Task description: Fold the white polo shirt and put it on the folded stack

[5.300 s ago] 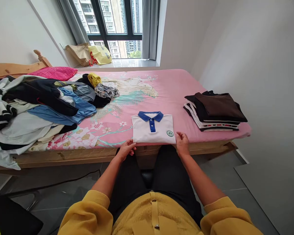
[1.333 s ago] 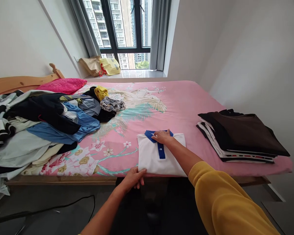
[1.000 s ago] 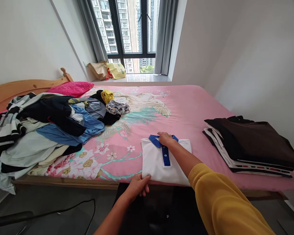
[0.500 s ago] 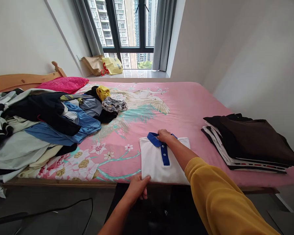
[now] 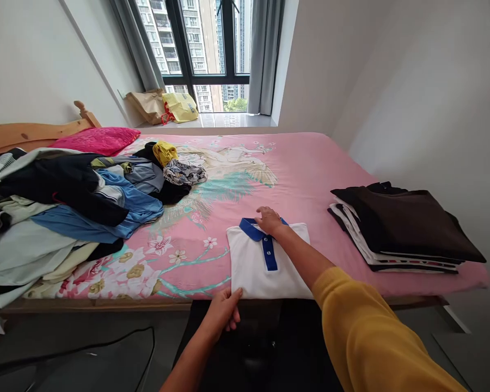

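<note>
A white polo shirt (image 5: 249,267) with a blue collar and blue button placket lies folded face up at the bed's near edge. My left hand (image 5: 224,311) pinches its near left corner between thumb and fingers. Over the blue collar (image 5: 251,230) rests my right hand (image 5: 268,219), its fingers parted and reaching past the neckline; nothing shows held in them. My right forearm covers part of the shirt's right side.
Rumpled clothes (image 5: 77,201) heap up on the left of the bed, with a bright pink pillow (image 5: 100,140) behind. A stack of folded clothes (image 5: 408,223) lies at right. Two bags (image 5: 179,106) stand on the windowsill. A black cable (image 5: 106,342) runs across the floor.
My right hand's fingers have loosened and lifted a little at the collar. My left hand keeps its pinch on the corner. The whole view has shifted slightly.
</note>
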Demonstrator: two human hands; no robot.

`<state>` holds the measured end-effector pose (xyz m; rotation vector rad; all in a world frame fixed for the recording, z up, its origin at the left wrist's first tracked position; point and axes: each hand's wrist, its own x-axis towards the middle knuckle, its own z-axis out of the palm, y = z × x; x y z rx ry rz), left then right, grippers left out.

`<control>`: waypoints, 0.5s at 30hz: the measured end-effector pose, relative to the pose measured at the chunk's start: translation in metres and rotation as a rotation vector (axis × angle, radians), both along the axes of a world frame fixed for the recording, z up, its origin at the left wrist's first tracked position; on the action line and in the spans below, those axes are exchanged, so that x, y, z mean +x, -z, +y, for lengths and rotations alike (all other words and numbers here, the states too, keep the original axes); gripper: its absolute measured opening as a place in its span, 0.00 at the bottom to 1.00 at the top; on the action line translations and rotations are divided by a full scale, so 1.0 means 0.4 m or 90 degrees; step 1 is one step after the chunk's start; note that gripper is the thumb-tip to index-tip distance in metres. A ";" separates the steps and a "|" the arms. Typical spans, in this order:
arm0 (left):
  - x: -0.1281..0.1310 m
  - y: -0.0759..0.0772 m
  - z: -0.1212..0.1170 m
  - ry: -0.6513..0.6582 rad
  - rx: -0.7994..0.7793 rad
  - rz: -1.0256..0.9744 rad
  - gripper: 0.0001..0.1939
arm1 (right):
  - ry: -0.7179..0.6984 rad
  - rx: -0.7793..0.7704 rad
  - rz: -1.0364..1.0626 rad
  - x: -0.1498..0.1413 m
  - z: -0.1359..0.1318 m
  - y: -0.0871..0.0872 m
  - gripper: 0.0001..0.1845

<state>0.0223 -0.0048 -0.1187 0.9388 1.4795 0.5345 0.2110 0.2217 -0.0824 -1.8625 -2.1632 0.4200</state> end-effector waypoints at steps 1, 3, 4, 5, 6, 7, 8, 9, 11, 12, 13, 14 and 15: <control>-0.009 -0.004 -0.009 -0.033 0.056 0.040 0.27 | 0.002 0.041 0.024 0.015 -0.032 -0.010 0.18; -0.018 -0.017 -0.026 -0.118 0.225 0.137 0.24 | 0.000 0.139 0.102 0.048 -0.117 -0.027 0.19; -0.015 -0.026 -0.031 -0.145 0.318 0.180 0.22 | -0.003 0.195 0.160 0.061 -0.166 -0.033 0.19; -0.005 -0.037 -0.033 -0.142 0.400 0.210 0.19 | -0.005 0.240 0.214 0.071 -0.216 -0.036 0.19; 0.010 -0.048 -0.030 -0.103 0.471 0.227 0.17 | -0.008 0.264 0.249 0.077 -0.266 -0.037 0.18; 0.031 -0.057 -0.023 -0.033 0.529 0.235 0.16 | -0.022 0.264 0.259 0.080 -0.311 -0.033 0.19; 0.053 -0.064 -0.013 0.058 0.573 0.242 0.17 | -0.052 0.243 0.240 0.081 -0.350 -0.025 0.19; 0.075 -0.065 -0.001 0.151 0.598 0.262 0.18 | -0.094 0.207 0.203 0.084 -0.382 -0.012 0.20; 0.102 -0.049 0.021 0.282 0.584 0.350 0.22 | -0.166 0.115 0.107 0.106 -0.424 0.030 0.22; 0.103 -0.032 0.027 0.302 0.555 0.405 0.26 | -0.166 0.070 0.063 0.128 -0.436 0.057 0.24; 0.093 -0.013 0.029 0.292 0.520 0.457 0.30 | -0.130 0.031 0.031 0.159 -0.445 0.086 0.25; 0.075 0.007 0.026 0.267 0.491 0.494 0.34 | -0.067 0.006 0.013 0.197 -0.452 0.115 0.26; 0.052 0.025 0.020 0.236 0.477 0.518 0.37 | 0.009 -0.004 0.011 0.238 -0.459 0.142 0.27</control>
